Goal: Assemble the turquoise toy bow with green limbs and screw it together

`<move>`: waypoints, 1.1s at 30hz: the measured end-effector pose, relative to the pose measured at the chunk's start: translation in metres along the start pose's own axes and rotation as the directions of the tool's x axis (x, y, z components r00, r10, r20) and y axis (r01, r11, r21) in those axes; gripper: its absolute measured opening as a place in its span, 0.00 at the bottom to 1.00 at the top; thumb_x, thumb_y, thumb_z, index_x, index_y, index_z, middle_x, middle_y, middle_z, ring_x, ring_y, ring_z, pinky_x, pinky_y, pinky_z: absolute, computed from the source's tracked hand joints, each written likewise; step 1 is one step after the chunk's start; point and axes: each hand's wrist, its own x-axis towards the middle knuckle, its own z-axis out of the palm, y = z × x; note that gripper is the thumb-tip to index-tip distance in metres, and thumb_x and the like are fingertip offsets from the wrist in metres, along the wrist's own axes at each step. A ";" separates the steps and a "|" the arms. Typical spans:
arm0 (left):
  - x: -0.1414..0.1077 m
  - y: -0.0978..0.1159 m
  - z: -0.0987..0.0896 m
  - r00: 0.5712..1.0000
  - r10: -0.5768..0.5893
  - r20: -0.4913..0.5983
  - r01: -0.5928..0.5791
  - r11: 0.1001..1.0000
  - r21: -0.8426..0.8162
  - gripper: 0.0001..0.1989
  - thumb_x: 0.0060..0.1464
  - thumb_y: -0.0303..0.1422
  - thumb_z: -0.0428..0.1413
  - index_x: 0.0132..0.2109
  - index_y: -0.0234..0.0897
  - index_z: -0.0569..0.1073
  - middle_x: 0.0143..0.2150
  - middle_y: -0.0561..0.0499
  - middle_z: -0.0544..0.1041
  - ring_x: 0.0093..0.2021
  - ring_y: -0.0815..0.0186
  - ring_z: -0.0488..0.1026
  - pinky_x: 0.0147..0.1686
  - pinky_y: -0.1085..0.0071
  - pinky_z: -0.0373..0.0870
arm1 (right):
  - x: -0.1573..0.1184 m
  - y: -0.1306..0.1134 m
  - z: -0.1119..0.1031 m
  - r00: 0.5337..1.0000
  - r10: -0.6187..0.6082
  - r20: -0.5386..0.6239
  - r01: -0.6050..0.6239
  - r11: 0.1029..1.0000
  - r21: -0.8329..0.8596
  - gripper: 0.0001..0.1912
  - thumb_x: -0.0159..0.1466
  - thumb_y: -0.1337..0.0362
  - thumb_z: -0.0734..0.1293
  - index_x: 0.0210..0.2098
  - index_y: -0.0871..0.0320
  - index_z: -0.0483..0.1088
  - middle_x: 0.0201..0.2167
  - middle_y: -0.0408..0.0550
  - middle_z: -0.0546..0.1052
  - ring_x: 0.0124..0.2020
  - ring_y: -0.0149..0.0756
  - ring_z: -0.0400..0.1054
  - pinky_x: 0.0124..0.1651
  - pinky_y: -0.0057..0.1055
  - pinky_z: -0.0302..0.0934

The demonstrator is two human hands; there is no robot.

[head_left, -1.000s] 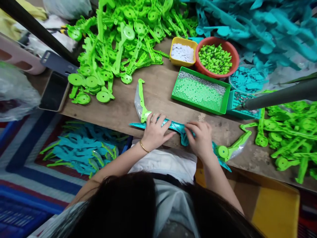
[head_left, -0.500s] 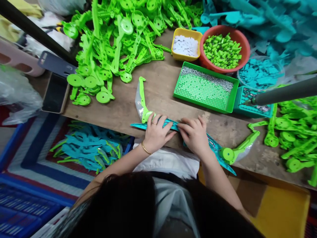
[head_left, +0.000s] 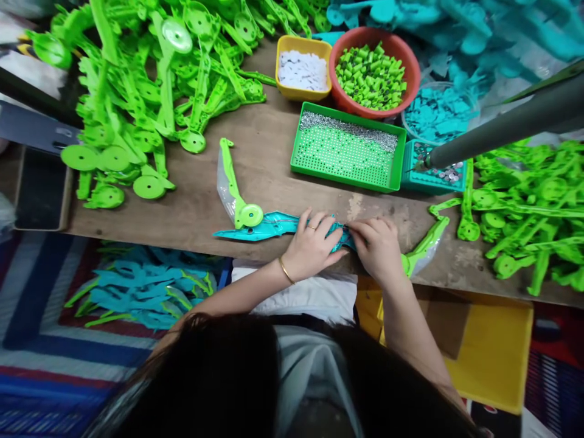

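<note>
A long teal plastic toy bow body (head_left: 269, 226) lies along the bench's near edge. A green-and-grey curved limb (head_left: 230, 188) with a round green hub is attached near its left end. Another such limb (head_left: 426, 248) sticks out on the right, its hub mostly hidden by my right wrist. My left hand (head_left: 314, 240) is closed over the middle of the body, fingers on top and thumb along the near side. Beside it, my right hand (head_left: 376, 246) pinches at the body's upper edge; whatever lies between its fingertips is too small to make out.
Ahead stand a green perforated tray (head_left: 349, 179) of metal pins, a yellow tub (head_left: 303, 92) of white pieces, a red bowl (head_left: 413, 73) and a teal basket (head_left: 433, 182). Green parts (head_left: 150, 115) heap at left and right. A dark pole (head_left: 493, 131) juts in from the right.
The view has swung right. Both my hands have shifted right along the bow body; the left hub and nearby teal stretch now show, while the right end is covered.
</note>
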 end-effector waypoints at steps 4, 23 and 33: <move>0.001 -0.001 0.008 1.000 -0.018 0.003 0.018 1.000 -0.020 0.21 0.61 0.44 0.52 0.51 0.32 0.73 0.53 0.40 0.73 0.57 0.52 0.65 0.63 0.49 0.54 | 0.001 -0.006 0.000 1.000 -0.013 0.027 0.013 1.000 -0.012 0.10 0.68 0.61 0.60 0.44 0.53 0.73 0.38 0.46 0.78 0.40 0.39 0.68 0.52 0.39 0.53; -0.002 -0.005 0.010 0.999 0.025 -0.021 -0.026 1.000 -0.009 0.17 0.61 0.43 0.51 0.49 0.38 0.75 0.53 0.41 0.72 0.54 0.54 0.67 0.59 0.54 0.60 | -0.006 -0.007 0.004 0.989 0.150 0.012 -0.150 0.973 0.176 0.10 0.68 0.59 0.61 0.41 0.53 0.74 0.35 0.46 0.79 0.39 0.39 0.70 0.43 0.36 0.56; -0.001 -0.003 0.012 0.999 0.011 -0.040 -0.011 1.000 -0.007 0.19 0.62 0.44 0.50 0.49 0.34 0.74 0.52 0.40 0.73 0.52 0.55 0.68 0.59 0.56 0.60 | -0.007 -0.002 0.013 0.987 0.148 -0.054 -0.136 0.974 0.183 0.12 0.67 0.57 0.62 0.41 0.50 0.78 0.33 0.46 0.76 0.38 0.37 0.66 0.42 0.35 0.56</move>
